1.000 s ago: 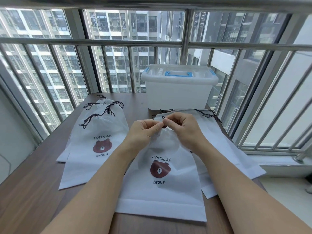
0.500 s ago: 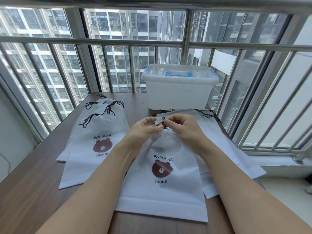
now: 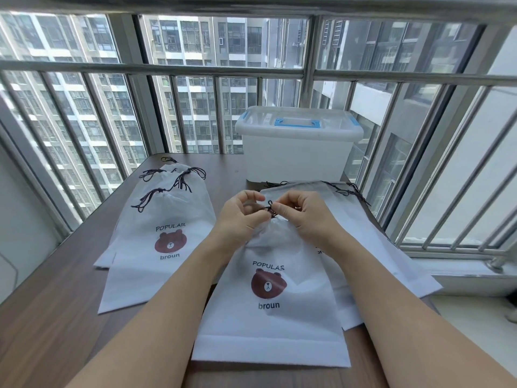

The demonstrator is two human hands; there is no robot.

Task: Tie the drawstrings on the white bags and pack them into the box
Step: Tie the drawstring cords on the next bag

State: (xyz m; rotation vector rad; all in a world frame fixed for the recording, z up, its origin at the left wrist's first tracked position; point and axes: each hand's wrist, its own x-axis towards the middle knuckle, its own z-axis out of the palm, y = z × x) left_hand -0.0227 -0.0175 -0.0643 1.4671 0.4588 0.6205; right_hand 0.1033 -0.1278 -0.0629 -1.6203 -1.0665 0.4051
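Note:
A white drawstring bag [image 3: 272,329] with a brown bear print lies in front of me on the wooden table [image 3: 56,317]. Its mouth is gathered. My left hand [image 3: 240,217] and my right hand [image 3: 305,217] both pinch its dark drawstring [image 3: 269,210] at the bag's top, a small loop showing between the fingers. To the left lies a stack of white bags [image 3: 156,242] with cinched tops and dark cords. More white bags [image 3: 372,247] lie flat under and to the right of the one I hold. A translucent plastic box [image 3: 298,147] with a blue-handled lid, closed, stands at the table's far edge.
A metal window railing [image 3: 195,70] runs behind the table and along the right side [image 3: 447,177]. A white sill [image 3: 464,273] sits low on the right. The table's right edge lies hidden under the flat bags.
Both hands have stayed at the bag's mouth, working the cord. My left fingers have opened slightly apart and a cord loop now shows between the hands. The bag's top is gathered tighter.

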